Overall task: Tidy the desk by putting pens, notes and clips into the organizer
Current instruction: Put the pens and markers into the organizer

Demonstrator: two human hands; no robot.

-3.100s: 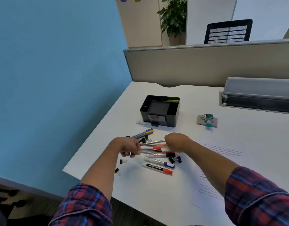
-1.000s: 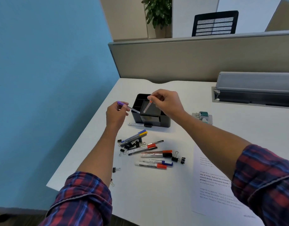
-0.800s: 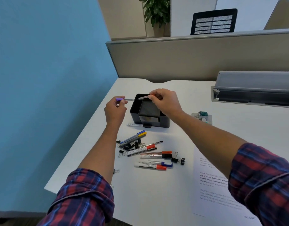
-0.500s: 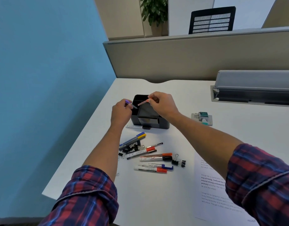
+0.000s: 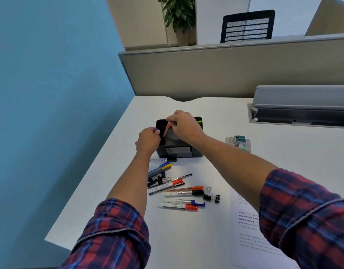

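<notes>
A black desk organizer [image 5: 194, 153] stands mid-desk, with a green pen [image 5: 198, 120] lying at its back right. My right hand [image 5: 183, 126] pinches an orange-capped pen [image 5: 166, 130] upright, its lower end inside a left compartment. My left hand [image 5: 148, 139] is at the organizer's left wall, closed around a purple-capped pen [image 5: 155, 129] whose body is hidden. Several loose pens and markers [image 5: 179, 193] and black binder clips [image 5: 211, 197] lie on the desk in front of the organizer.
A printed paper sheet [image 5: 249, 235] lies at the right front. A small white pack with a teal item [image 5: 239, 141] sits right of the organizer. A grey cable tray [image 5: 301, 111] and a partition bound the back; the desk edge runs along the left.
Both hands lifted a pen each from the pile and carried them to the organizer. Over the last second the orange-capped pen tilted upright and dropped into a left compartment; the left hand closed in on the wall.
</notes>
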